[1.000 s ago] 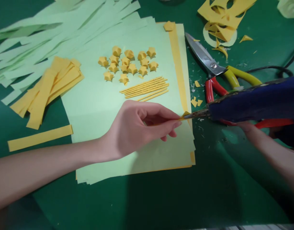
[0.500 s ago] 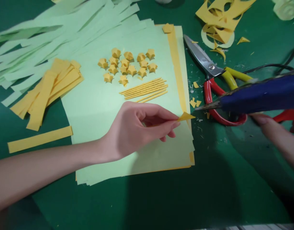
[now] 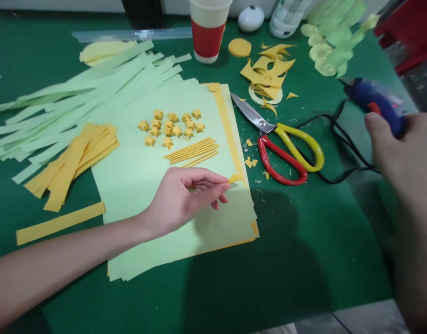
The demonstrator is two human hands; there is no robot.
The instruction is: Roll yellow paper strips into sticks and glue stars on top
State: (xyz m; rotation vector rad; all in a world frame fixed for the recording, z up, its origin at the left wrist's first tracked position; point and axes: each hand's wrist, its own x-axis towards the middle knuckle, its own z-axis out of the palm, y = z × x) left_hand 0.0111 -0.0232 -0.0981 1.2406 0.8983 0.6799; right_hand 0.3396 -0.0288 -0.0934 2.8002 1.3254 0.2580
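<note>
Between thumb and forefinger, my left hand [image 3: 189, 197] pinches a thin rolled yellow paper stick with a pointed loose end [image 3: 235, 178]; most of it is hidden by the fingers. That hand hovers over a stack of pale green paper sheets [image 3: 147, 260]. My right hand [image 3: 401, 153] grips a blue glue gun [image 3: 380, 102] at the far right, its nozzle pointing left. On the green sheets lie several folded yellow paper stars [image 3: 177, 131] and a row of thin rolled yellow paper sticks [image 3: 192, 150].
Scissors [image 3: 269, 134] with red and yellow handles lie right of the paper, beside the black cord [image 3: 342, 134]. Yellow strips [image 3: 72, 160] and fringed green paper [image 3: 77, 97] lie left. A red and white cup [image 3: 208, 37], yellow scraps [image 3: 269, 69] and green paper pieces [image 3: 328, 41] sit behind.
My right hand has carried the glue gun away from the yellow paper, to the right and back. My left hand keeps its pinch. The view has tilted up, showing more of the table's back.
</note>
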